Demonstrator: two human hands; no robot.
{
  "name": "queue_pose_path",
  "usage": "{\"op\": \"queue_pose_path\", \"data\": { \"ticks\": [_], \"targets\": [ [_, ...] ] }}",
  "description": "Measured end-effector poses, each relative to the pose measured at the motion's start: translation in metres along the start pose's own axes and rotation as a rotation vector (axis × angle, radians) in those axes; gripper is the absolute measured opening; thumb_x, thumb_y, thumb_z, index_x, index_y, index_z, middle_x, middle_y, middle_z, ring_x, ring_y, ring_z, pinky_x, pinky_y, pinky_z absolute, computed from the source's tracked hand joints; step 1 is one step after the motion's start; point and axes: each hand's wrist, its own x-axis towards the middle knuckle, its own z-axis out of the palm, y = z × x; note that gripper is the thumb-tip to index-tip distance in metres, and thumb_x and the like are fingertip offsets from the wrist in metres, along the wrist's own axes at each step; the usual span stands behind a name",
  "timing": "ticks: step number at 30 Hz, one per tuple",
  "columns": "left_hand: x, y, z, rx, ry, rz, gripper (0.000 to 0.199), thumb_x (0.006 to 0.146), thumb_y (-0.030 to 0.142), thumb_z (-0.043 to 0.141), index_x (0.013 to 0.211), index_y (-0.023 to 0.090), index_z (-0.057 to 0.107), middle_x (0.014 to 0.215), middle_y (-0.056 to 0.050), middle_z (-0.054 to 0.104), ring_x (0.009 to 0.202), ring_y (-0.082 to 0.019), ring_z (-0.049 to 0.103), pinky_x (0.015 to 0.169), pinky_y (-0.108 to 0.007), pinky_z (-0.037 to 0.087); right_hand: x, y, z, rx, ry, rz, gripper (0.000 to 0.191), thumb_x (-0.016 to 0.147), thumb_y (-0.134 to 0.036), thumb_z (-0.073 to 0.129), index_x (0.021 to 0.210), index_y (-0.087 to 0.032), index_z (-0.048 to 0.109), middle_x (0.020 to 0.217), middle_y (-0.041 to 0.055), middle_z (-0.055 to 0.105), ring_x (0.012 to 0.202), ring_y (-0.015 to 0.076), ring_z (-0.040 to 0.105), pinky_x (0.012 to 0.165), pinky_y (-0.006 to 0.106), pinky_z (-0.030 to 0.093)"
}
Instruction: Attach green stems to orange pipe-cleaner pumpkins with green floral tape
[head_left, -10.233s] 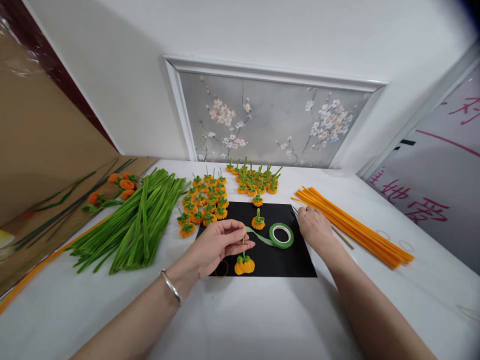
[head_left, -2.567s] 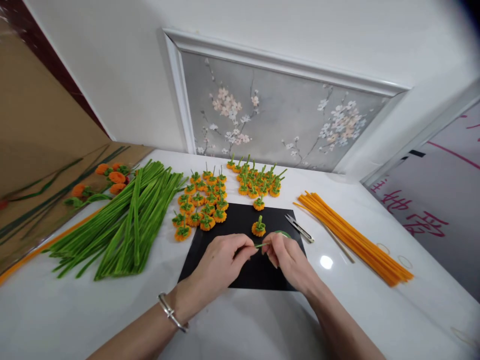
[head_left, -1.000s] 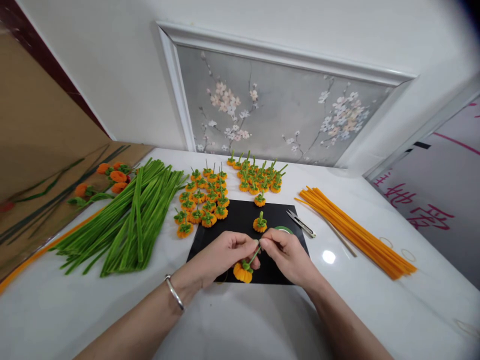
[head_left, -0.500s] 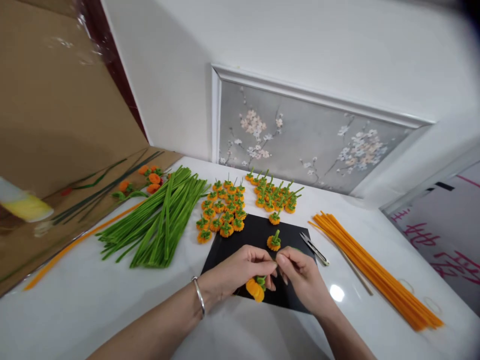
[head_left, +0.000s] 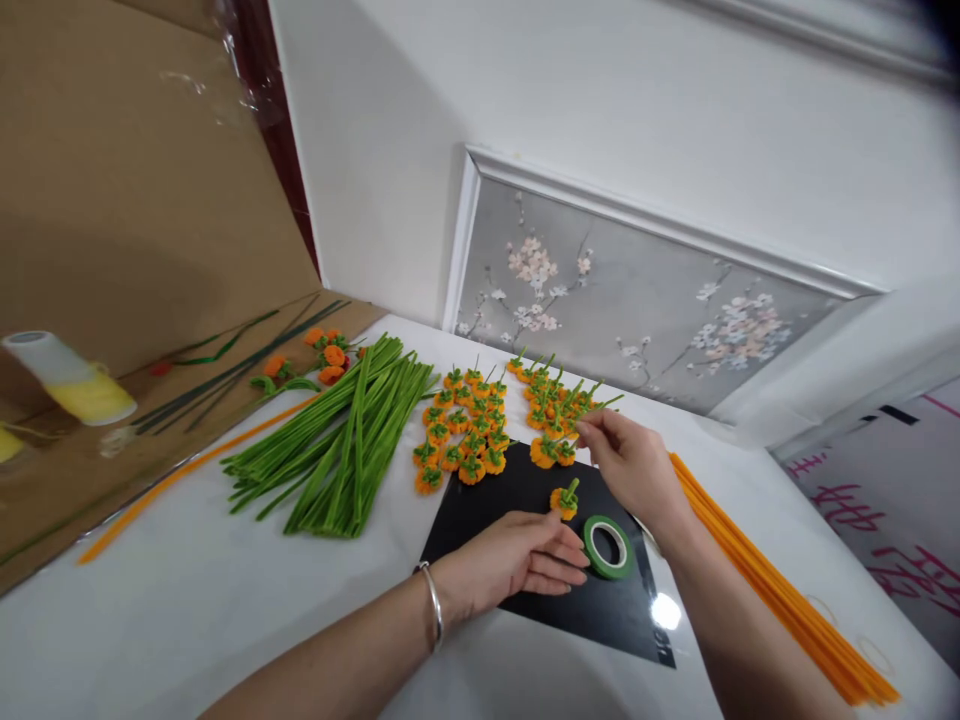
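Observation:
My right hand (head_left: 634,460) reaches over the back of the black mat (head_left: 480,540). Its thumb and forefinger are pinched at the green stem of a small orange pipe-cleaner pumpkin (head_left: 565,454), which touches another pumpkin (head_left: 543,452) on its left. My left hand (head_left: 536,555) is open above the mat, palm turned sideways and fingers stretched out. Just beyond its thumb sits a single pumpkin with a thick green stem (head_left: 565,499). A roll of green tape (head_left: 608,547) lies right of the left fingertips. My right wrist mostly covers the snips.
Several finished pumpkins (head_left: 461,425) stand in rows behind the mat, with a second group (head_left: 555,395) to their right. Green pipe cleaners (head_left: 337,440) lie at left, orange ones (head_left: 780,590) at right. Orange flowers (head_left: 334,355) and a yellow-and-white spool (head_left: 75,380) rest on cardboard.
My hands have parted. The right moved forward to the rows with the pumpkin that hung under my hands; the left opened. The green tape roll has come into view on the mat.

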Motion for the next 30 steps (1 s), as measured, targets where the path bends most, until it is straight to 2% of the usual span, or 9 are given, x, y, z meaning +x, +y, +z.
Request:
{"op": "queue_pose_path", "data": {
  "ticks": [4, 9, 12, 16, 22, 27, 30],
  "targets": [
    [-0.003, -0.004, 0.002, 0.102, -0.01, 0.027, 0.048, 0.066, 0.057, 0.073, 0.084, 0.013, 0.067, 0.091, -0.011, 0.069, 0.082, -0.019, 0.067, 0.081, -0.034, 0.046, 0.01, -0.009, 0.009, -0.015, -0.059, -0.044, 0.026, 0.089, -0.034, 0.05, 0.073, -0.019, 0.063, 0.058, -0.0002, 0.061, 0.05, 0.0129, 0.052, 0.053, 0.024, 0.038],
    [0.0, -0.007, 0.004, 0.158, 0.015, 0.017, 0.052, 0.061, 0.06, 0.074, 0.075, 0.012, 0.065, 0.08, -0.008, 0.065, 0.076, -0.018, 0.065, 0.086, -0.04, 0.046, 0.008, -0.043, 0.023, 0.109, -0.215, -0.147, 0.023, 0.09, -0.029, 0.05, 0.074, -0.02, 0.064, 0.059, -0.0011, 0.062, 0.051, 0.0122, 0.053, 0.051, 0.022, 0.038],
    [0.002, -0.01, 0.004, 0.184, 0.014, 0.01, 0.049, 0.062, 0.058, 0.074, 0.073, 0.012, 0.064, 0.076, -0.006, 0.063, 0.074, -0.017, 0.064, 0.088, -0.043, 0.046, 0.012, -0.064, 0.038, 0.12, -0.211, -0.257, 0.019, 0.09, -0.027, 0.051, 0.08, -0.02, 0.066, 0.064, -0.0007, 0.065, 0.053, 0.0121, 0.055, 0.054, 0.022, 0.039],
    [0.005, -0.016, 0.001, 0.206, 0.006, 0.034, 0.046, 0.063, 0.056, 0.074, 0.074, 0.012, 0.064, 0.076, -0.005, 0.062, 0.074, -0.017, 0.065, 0.087, -0.043, 0.048, 0.03, -0.083, 0.067, 0.032, -0.166, -0.368, 0.021, 0.091, -0.028, 0.051, 0.082, -0.021, 0.068, 0.069, 0.0005, 0.068, 0.063, 0.0139, 0.06, 0.06, 0.022, 0.04],
    [0.007, -0.022, -0.002, 0.161, -0.028, 0.053, 0.053, 0.056, 0.06, 0.077, 0.077, 0.013, 0.067, 0.08, -0.008, 0.065, 0.074, -0.018, 0.064, 0.085, -0.042, 0.047, 0.063, -0.096, 0.106, -0.109, -0.172, -0.364, 0.02, 0.092, -0.03, 0.051, 0.092, -0.025, 0.071, 0.09, 0.0002, 0.073, 0.084, 0.0166, 0.065, 0.072, 0.024, 0.041],
    [0.008, -0.023, -0.004, 0.115, -0.032, 0.041, 0.049, 0.057, 0.055, 0.078, 0.08, 0.012, 0.07, 0.075, -0.007, 0.064, 0.071, -0.017, 0.062, 0.083, -0.041, 0.047, 0.074, -0.099, 0.114, -0.12, -0.06, -0.347, 0.026, 0.096, -0.033, 0.046, 0.096, -0.023, 0.07, 0.092, 0.0022, 0.072, 0.09, 0.0168, 0.062, 0.079, 0.026, 0.039],
    [0.008, -0.022, -0.004, 0.088, -0.032, 0.031, 0.046, 0.054, 0.051, 0.08, 0.077, 0.012, 0.07, 0.074, -0.007, 0.064, 0.069, -0.017, 0.062, 0.08, -0.039, 0.046, 0.076, -0.098, 0.116, -0.247, -0.148, -0.362, 0.027, 0.097, -0.033, 0.045, 0.098, -0.024, 0.07, 0.095, 0.0032, 0.072, 0.093, 0.0179, 0.061, 0.082, 0.028, 0.038]
  ]
}}
